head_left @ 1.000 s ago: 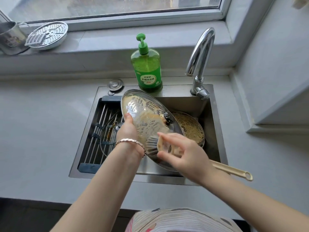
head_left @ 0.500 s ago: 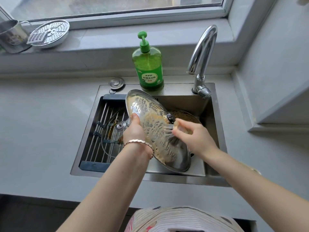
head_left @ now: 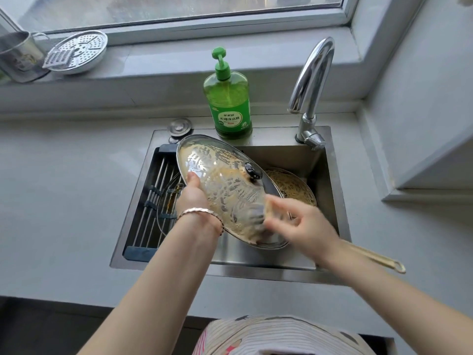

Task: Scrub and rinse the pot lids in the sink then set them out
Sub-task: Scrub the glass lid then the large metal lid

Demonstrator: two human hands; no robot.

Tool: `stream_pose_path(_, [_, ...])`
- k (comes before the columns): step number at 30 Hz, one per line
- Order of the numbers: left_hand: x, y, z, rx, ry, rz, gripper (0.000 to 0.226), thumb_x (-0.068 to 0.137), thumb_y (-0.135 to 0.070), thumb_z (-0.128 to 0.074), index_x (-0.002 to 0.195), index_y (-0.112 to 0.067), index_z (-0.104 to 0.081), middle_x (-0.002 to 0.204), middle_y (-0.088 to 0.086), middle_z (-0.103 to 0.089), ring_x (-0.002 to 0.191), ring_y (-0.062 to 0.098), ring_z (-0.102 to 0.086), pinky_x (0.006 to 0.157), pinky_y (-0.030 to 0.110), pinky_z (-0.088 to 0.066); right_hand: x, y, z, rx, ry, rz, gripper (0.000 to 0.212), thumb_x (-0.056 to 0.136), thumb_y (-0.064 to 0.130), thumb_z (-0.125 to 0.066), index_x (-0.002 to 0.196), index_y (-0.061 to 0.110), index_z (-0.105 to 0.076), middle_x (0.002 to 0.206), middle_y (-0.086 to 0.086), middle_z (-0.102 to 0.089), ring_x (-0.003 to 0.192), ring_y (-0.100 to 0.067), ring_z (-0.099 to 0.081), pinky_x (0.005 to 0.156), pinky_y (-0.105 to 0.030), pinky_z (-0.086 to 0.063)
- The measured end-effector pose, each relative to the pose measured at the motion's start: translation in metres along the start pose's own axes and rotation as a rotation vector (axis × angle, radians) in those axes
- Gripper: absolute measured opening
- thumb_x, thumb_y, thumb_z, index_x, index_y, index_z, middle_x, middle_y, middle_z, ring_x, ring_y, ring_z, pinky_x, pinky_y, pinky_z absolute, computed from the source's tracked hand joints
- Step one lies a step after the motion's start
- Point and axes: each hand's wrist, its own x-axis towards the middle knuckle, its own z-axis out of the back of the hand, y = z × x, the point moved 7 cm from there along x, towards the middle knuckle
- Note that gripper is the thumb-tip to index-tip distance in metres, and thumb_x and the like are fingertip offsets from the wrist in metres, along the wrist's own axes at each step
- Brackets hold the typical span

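My left hand (head_left: 192, 194) grips the left rim of a large glass pot lid (head_left: 220, 175), tilted over the steel sink (head_left: 330, 201) and smeared with brownish suds. My right hand (head_left: 302, 224), motion-blurred, holds a long beige-handled dish brush (head_left: 376, 258) whose bristles press on the lid's lower part. A second soiled lid (head_left: 294, 187) lies in the sink behind it. A third glass lid (head_left: 166, 208) rests on the drain rack under my left wrist.
A drain rack (head_left: 151, 196) fills the sink's left half. Green dish-soap bottle (head_left: 229, 98) and chrome tap (head_left: 309, 88) stand behind the sink. A sink plug (head_left: 179, 126) lies on the counter. A metal steamer plate (head_left: 76, 51) and a mug (head_left: 18, 55) sit on the windowsill.
My right hand swept the brush from the lid's middle near the knob back down to its lower edge; the handle shows again at right. The left hand keeps its grip.
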Motion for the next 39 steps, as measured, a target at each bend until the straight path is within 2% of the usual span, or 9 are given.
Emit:
stream_pose_path(2, [-0.001, 0.0, 0.0, -0.004, -0.003, -0.012, 0.029, 0.096, -0.037, -0.047, 0.103, -0.01, -0.048, 0.075, 0.003, -0.052, 0.064, 0.02, -0.053, 0.061, 0.038, -0.045, 0.005, -0.024, 0.009, 0.048, -0.045, -0.13, 0.046, 0.08, 0.037, -0.068, 0.125, 0.037, -0.056, 0.11, 0.019, -0.06, 0.109, -0.009, -0.056, 0.095, -0.037, -0.047])
stream_pose_path(7, [0.001, -0.003, 0.002, -0.046, -0.024, -0.007, 0.026, 0.094, -0.035, -0.051, 0.098, -0.009, -0.047, 0.074, 0.003, -0.052, 0.061, 0.019, -0.051, 0.071, 0.041, -0.044, -0.016, -0.001, -0.005, 0.033, 0.08, 0.072, 0.045, 0.08, 0.034, -0.069, 0.117, 0.05, -0.051, 0.108, 0.03, -0.057, 0.105, -0.005, -0.056, 0.087, -0.032, -0.051])
stream_pose_path(11, [0.004, -0.002, 0.003, -0.064, -0.038, -0.003, 0.028, 0.093, -0.036, -0.053, 0.095, -0.008, -0.05, 0.075, 0.003, -0.053, 0.061, 0.018, -0.053, 0.067, 0.04, -0.045, -0.001, -0.037, 0.011, 0.072, -0.029, -0.113, 0.045, 0.081, 0.033, -0.067, 0.125, 0.038, -0.054, 0.109, 0.022, -0.057, 0.113, -0.009, -0.053, 0.095, -0.031, -0.045])
stream_pose_path(14, [0.007, -0.004, 0.003, -0.088, -0.011, 0.013, 0.028, 0.093, -0.037, -0.053, 0.093, -0.009, -0.052, 0.076, 0.004, -0.056, 0.063, 0.02, -0.055, 0.06, 0.041, -0.044, -0.016, -0.017, -0.008, 0.052, 0.056, 0.045, 0.045, 0.08, 0.03, -0.07, 0.119, 0.043, -0.054, 0.11, 0.025, -0.058, 0.102, 0.0, -0.056, 0.085, -0.021, -0.048])
stream_pose_path(19, [0.012, 0.0, 0.01, -0.087, -0.03, 0.026, 0.031, 0.091, -0.037, -0.055, 0.103, -0.009, -0.05, 0.091, 0.007, -0.059, 0.083, 0.027, -0.059, 0.083, 0.047, -0.05, -0.001, -0.055, 0.016, 0.075, -0.062, -0.16, 0.046, 0.081, 0.034, -0.067, 0.125, 0.038, -0.053, 0.118, 0.018, -0.059, 0.107, -0.004, -0.052, 0.093, -0.029, -0.045])
stream_pose_path(23, [0.015, 0.001, 0.011, -0.091, -0.023, 0.04, 0.029, 0.092, -0.036, -0.055, 0.103, -0.009, -0.05, 0.09, 0.006, -0.058, 0.084, 0.027, -0.057, 0.082, 0.044, -0.048, -0.012, -0.026, -0.004, 0.085, 0.078, -0.004, 0.044, 0.081, 0.027, -0.068, 0.122, 0.037, -0.054, 0.11, 0.023, -0.059, 0.085, 0.008, -0.058, 0.07, -0.013, -0.046])
stream_pose_path(28, [0.015, 0.003, 0.013, -0.047, -0.003, 0.03, 0.033, 0.089, -0.038, -0.058, 0.103, -0.008, -0.054, 0.098, 0.008, -0.062, 0.088, 0.029, -0.062, 0.087, 0.05, -0.049, 0.012, -0.061, 0.026, 0.039, -0.066, -0.264, 0.041, 0.082, 0.036, -0.065, 0.122, 0.029, -0.06, 0.112, 0.015, -0.058, 0.117, -0.013, -0.052, 0.101, -0.038, -0.042])
stream_pose_path(32, [0.01, -0.001, 0.009, -0.046, 0.041, 0.034, 0.03, 0.091, -0.037, -0.056, 0.086, -0.008, -0.055, 0.09, 0.009, -0.064, 0.078, 0.027, -0.062, 0.08, 0.05, -0.05, 0.009, -0.037, 0.008, 0.127, 0.033, -0.136, 0.044, 0.082, 0.029, -0.068, 0.125, 0.027, -0.058, 0.117, 0.013, -0.06, 0.113, -0.007, -0.052, 0.097, -0.03, -0.042])
stream_pose_path(39, [0.005, 0.012, 0.007, 0.023, 0.068, 0.08, 0.037, 0.09, -0.04, -0.056, 0.108, -0.007, -0.055, 0.091, 0.011, -0.064, 0.077, 0.028, -0.061, 0.074, 0.048, -0.047, 0.028, -0.034, 0.015, 0.111, -0.054, -0.154, 0.046, 0.082, 0.034, -0.067, 0.126, 0.028, -0.057, 0.116, 0.015, -0.059, 0.114, -0.006, -0.052, 0.101, -0.033, -0.04])
